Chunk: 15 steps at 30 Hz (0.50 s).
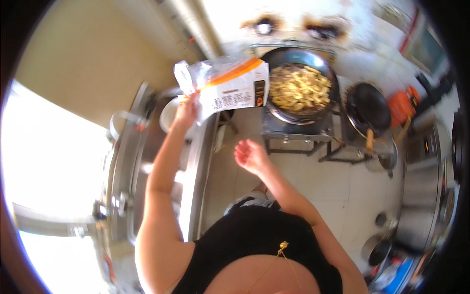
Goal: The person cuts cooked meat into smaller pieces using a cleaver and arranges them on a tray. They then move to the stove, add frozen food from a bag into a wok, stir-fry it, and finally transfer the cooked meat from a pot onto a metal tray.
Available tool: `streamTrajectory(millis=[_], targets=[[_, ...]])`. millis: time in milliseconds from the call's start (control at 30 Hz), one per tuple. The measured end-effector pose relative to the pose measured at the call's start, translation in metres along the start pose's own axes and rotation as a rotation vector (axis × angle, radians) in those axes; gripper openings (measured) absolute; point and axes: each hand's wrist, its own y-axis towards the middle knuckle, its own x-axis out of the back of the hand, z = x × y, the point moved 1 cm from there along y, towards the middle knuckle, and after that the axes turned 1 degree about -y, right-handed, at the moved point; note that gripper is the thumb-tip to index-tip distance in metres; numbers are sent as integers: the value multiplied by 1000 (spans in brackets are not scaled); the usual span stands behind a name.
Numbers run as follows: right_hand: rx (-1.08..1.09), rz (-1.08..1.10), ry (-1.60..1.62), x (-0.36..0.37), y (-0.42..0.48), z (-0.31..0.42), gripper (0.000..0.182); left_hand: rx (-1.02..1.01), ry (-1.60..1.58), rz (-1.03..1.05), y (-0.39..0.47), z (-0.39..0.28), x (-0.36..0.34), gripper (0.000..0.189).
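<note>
My left hand [188, 110] grips one end of a white and orange plastic package [233, 88], which bears printed writing. The package's far end reaches the left rim of a large dark wok [293, 55]. Yellowish pieces of food [303, 88] with darker bits fill the middle of that wok, which sits on a metal stove [295, 128]. Below the package, my right hand [251, 156] hangs over the floor with its fingers loosely curled and nothing seen in it.
A stainless steel sink counter [200, 165] runs along the left, with a white bowl [169, 114] on it. To the right of the stove are a smaller black pan [368, 104] with a wooden handle and an orange object [400, 106]. Pots [377, 250] stand at the lower right.
</note>
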Motion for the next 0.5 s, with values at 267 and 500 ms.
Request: streamTrajectory(millis=[267, 500], targets=[[-161, -7, 34, 90, -43, -17, 17, -323, -143, -814, -291, 24, 226, 23], [-30, -485, -78, 169, -36, -12, 16, 465, 430, -1809, -441, 108, 371, 107]])
